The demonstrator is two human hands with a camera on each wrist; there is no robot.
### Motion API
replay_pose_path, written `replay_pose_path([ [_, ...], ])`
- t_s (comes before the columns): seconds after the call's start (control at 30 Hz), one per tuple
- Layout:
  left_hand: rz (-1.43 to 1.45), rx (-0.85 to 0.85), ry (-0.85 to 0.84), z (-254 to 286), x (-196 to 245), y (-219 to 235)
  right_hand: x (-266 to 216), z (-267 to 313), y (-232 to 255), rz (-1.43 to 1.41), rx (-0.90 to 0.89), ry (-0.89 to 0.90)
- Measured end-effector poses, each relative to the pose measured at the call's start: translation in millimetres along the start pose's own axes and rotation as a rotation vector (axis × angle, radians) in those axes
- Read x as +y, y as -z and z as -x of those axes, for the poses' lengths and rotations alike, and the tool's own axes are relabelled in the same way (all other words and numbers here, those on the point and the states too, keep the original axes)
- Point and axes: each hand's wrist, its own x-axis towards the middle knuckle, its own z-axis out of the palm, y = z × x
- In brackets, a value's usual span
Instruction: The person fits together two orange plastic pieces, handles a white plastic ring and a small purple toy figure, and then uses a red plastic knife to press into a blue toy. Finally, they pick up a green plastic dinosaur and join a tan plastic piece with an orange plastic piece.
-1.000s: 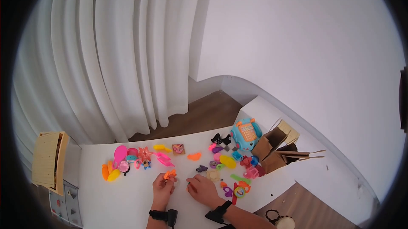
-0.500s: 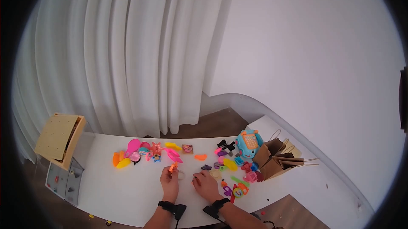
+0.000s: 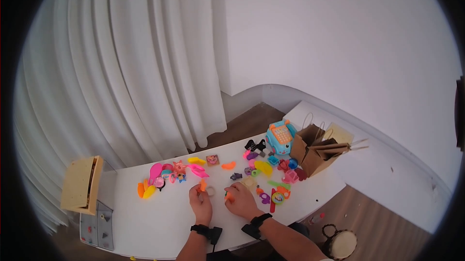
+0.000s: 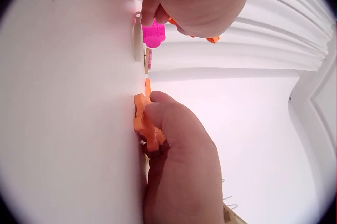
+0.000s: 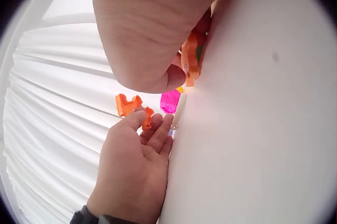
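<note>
In the head view my left hand [image 3: 201,191] holds a small orange plastic piece [image 3: 203,184] up off the white table [image 3: 160,222]. The right wrist view shows that piece [image 5: 129,104] pinched at the fingertips. My right hand [image 3: 230,197] sits just to the right and pinches an orange flower-like toy [image 4: 145,124] against the tabletop. A pale flat disc [image 3: 210,191] lies between the two hands. A pink toy [image 4: 154,32] lies just beyond the left fingers.
Bright small toys lie spread across the table's far half, with a blue toy phone [image 3: 280,137] and brown paper bags [image 3: 317,152] at the right. A wooden pegboard box [image 3: 80,183] stands off the left end. White curtains hang behind. A small drum [image 3: 341,244] sits on the floor.
The head view has swung about. Both hands stay close together near the table's front edge, the left still holding its orange piece, the right still low on the table.
</note>
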Motion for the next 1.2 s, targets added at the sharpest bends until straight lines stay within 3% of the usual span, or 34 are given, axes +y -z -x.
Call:
replay_pose_path([
  [0.13,-0.018,-0.079,-0.075,-2.8,-9.7,-8.0,2.7,1.7,0.8,-0.025,-0.014,0.018],
  [0.3,0.229,-0.159,0.160,-1.1,8.7,-13.1,5.3,2.3,-0.1,-0.044,-0.009,-0.020],
  [0.4,0.255,-0.122,0.187,-3.2,9.4,-9.9,1.5,2.1,1.0,-0.089,0.077,-0.021],
  [0.5,0.138,-0.167,0.114,2.9,12.0,-13.4,4.1,1.3,1.1,-0.049,-0.010,-0.068],
  [0.63,0.156,-0.147,0.114,4.3,19.2,-17.8,9.1,2.1,-1.6,-0.078,0.029,0.000],
  [0.7,0.060,-0.244,0.052,3.5,19.9,-16.1,8.0,2.2,-1.5,-0.086,0.037,0.020],
  [0.77,0.021,-0.268,0.038,3.8,18.7,-16.6,4.5,1.6,-0.6,-0.038,0.135,0.028],
  [0.9,-0.045,-0.310,0.000,5.3,22.2,-17.2,6.1,2.9,-2.9,-0.038,0.165,0.014],
  [1.0,0.037,-0.314,-0.005,4.2,15.1,-19.2,7.1,2.8,0.1,-0.101,0.169,-0.001],
  [1.2,-0.024,-0.358,0.010,12.8,30.0,-25.8,5.8,2.0,2.6,-0.075,0.043,-0.029],
])
